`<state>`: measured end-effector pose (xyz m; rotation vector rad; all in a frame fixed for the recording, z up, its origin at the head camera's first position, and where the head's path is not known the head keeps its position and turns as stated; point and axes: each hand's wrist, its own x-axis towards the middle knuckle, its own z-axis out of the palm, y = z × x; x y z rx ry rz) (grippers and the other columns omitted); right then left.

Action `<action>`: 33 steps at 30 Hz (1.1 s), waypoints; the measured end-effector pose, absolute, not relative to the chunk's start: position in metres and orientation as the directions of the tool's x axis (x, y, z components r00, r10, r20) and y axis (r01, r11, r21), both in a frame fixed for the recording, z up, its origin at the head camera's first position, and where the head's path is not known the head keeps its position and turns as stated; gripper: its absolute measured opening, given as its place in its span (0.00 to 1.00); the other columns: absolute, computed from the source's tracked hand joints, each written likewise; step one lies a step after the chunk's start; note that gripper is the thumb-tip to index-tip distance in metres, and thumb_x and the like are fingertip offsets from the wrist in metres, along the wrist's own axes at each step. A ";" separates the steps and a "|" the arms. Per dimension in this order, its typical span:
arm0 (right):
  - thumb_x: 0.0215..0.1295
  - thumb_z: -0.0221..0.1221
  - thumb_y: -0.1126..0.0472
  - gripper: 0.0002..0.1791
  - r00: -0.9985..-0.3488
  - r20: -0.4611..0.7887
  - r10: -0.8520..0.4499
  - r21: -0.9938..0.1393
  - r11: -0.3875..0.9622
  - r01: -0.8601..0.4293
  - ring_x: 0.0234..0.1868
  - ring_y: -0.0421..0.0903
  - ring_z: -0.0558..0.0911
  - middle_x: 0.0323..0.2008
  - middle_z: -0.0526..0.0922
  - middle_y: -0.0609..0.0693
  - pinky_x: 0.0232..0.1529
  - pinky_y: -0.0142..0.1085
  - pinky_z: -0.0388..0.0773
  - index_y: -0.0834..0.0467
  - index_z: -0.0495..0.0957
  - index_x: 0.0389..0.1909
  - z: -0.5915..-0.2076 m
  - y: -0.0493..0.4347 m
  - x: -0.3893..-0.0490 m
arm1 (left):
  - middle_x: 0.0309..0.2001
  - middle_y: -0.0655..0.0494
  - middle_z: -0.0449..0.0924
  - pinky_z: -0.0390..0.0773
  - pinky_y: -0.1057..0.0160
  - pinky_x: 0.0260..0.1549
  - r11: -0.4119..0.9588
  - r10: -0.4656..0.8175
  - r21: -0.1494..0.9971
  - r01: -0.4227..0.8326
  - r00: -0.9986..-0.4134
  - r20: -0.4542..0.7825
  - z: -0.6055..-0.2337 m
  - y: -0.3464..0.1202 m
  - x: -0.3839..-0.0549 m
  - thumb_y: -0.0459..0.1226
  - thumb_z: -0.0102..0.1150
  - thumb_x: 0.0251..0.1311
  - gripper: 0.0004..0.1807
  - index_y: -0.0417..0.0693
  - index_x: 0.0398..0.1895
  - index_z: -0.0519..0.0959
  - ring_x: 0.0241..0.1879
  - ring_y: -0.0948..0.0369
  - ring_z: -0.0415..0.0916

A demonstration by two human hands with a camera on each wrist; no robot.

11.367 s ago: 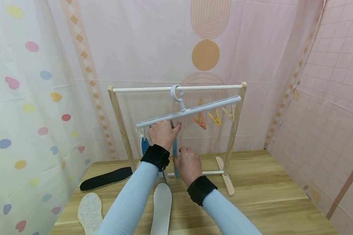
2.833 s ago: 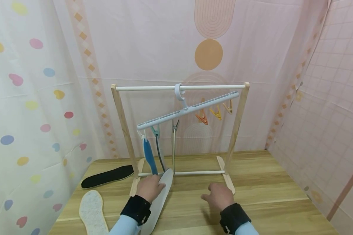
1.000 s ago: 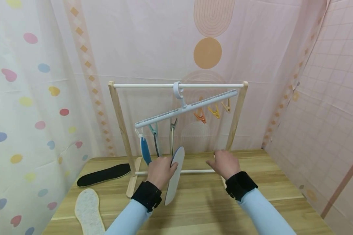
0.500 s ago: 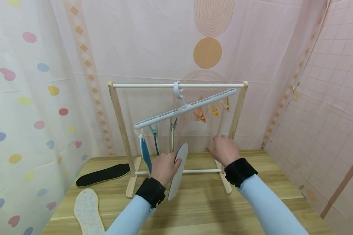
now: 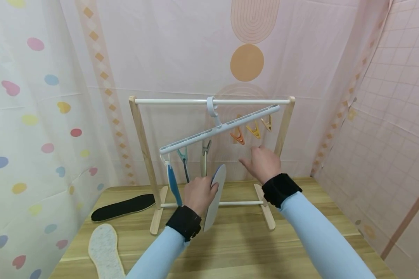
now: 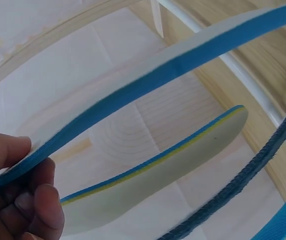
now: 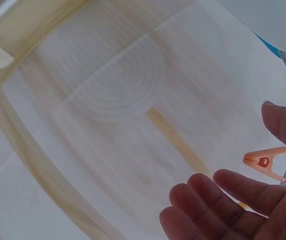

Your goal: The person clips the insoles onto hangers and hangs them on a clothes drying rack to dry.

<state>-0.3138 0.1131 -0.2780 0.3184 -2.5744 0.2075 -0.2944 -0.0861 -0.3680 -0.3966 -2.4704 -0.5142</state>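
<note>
My left hand (image 5: 198, 193) pinches one end of a white insole with a blue underside (image 6: 133, 95), held up below the pale blue hanger (image 5: 220, 128). To its right, my right hand (image 5: 263, 163) is raised with nothing in it, fingers loosely bent, just below the orange clip (image 5: 238, 136) and yellow clip (image 5: 254, 131). A tan clip (image 5: 267, 124) hangs farther right. On the hanger's lower left side hang a blue insole (image 5: 173, 184), a dark insole (image 5: 186, 170) in a teal clip (image 5: 182, 155), and a pale insole (image 6: 182, 170) in a grey clip (image 5: 205, 147).
The hanger hooks over the white rail (image 5: 167, 101) of a wooden rack (image 5: 141, 143) and tilts down to the left. A black insole (image 5: 122, 207) and a pale felt insole (image 5: 104, 248) lie on the wooden table (image 5: 230, 252). Curtains stand behind and beside it.
Both hands have left the grey clip, where an insole now hangs. My left hand has lifted the white insole off the table toward the hanger. My right hand has risen toward the clips.
</note>
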 end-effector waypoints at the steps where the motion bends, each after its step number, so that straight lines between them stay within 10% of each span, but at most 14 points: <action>1: 0.64 0.65 0.44 0.26 -0.826 0.534 -0.184 -0.080 0.961 -0.265 0.20 0.50 0.78 0.23 0.79 0.57 0.18 0.42 0.74 0.68 0.82 0.36 -0.276 0.112 -0.315 | 0.13 0.59 0.65 0.58 0.66 0.11 0.884 0.160 0.266 0.385 -0.784 0.600 -0.367 -0.085 -0.295 0.42 0.63 0.65 0.18 0.47 0.20 0.72 0.12 0.63 0.62; 7: 0.65 0.63 0.42 0.27 -0.809 0.561 -0.173 -0.089 0.960 -0.267 0.14 0.45 0.71 0.15 0.68 0.50 0.13 0.37 0.67 0.64 0.76 0.25 -0.263 0.105 -0.322 | 0.14 0.58 0.70 0.62 0.64 0.12 0.902 0.135 0.237 0.360 -0.759 0.637 -0.362 -0.078 -0.301 0.42 0.65 0.64 0.14 0.44 0.24 0.77 0.13 0.63 0.66; 14: 0.65 0.62 0.39 0.28 -0.763 0.630 -0.147 -0.103 0.958 -0.269 0.15 0.47 0.72 0.17 0.69 0.52 0.13 0.39 0.68 0.64 0.81 0.38 -0.252 0.094 -0.333 | 0.15 0.58 0.73 0.65 0.64 0.13 0.904 0.120 0.247 0.349 -0.762 0.636 -0.358 -0.070 -0.307 0.42 0.65 0.64 0.13 0.43 0.26 0.80 0.14 0.63 0.69; 33: 0.66 0.57 0.34 0.34 -0.768 0.634 -0.095 -0.077 0.980 -0.184 0.13 0.46 0.69 0.14 0.64 0.48 0.13 0.36 0.60 0.56 0.67 0.13 -0.239 0.078 -0.351 | 0.13 0.59 0.66 0.61 0.63 0.12 0.915 0.124 0.239 0.325 -0.790 0.601 -0.350 -0.056 -0.315 0.42 0.62 0.66 0.17 0.46 0.21 0.74 0.13 0.62 0.63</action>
